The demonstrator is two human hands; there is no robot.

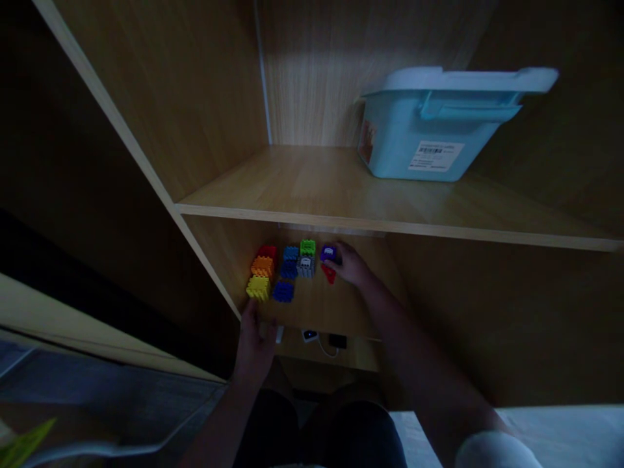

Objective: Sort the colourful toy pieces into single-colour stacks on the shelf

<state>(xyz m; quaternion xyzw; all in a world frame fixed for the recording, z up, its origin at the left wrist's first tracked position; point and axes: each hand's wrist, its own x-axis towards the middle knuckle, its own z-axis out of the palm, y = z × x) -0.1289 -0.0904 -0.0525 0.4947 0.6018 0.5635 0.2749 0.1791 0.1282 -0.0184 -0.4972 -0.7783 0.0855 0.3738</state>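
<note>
Coloured toy blocks with notched edges stand in groups on the lower shelf. My right hand (349,265) has its fingers closed around a purple block (328,251) with a white mark on top. Just below that block lies a red triangular piece (329,273). My left hand (256,341) is at the shelf's front edge, fingers apart, its fingertips close to the yellow blocks (259,287); whether they touch is unclear. Behind the yellow are orange blocks (263,266) and red blocks (268,252). Blue pieces (283,292), a grey block (305,266) and a green block (307,247) stand between the hands.
A light-blue lidded bin (419,140) sits on the upper shelf (312,182), whose front edge overhangs the blocks. Lower down, a white plug-like item (309,335) with a cable and a black item (337,341) lie on a board. The cabinet side wall (214,253) bounds the left.
</note>
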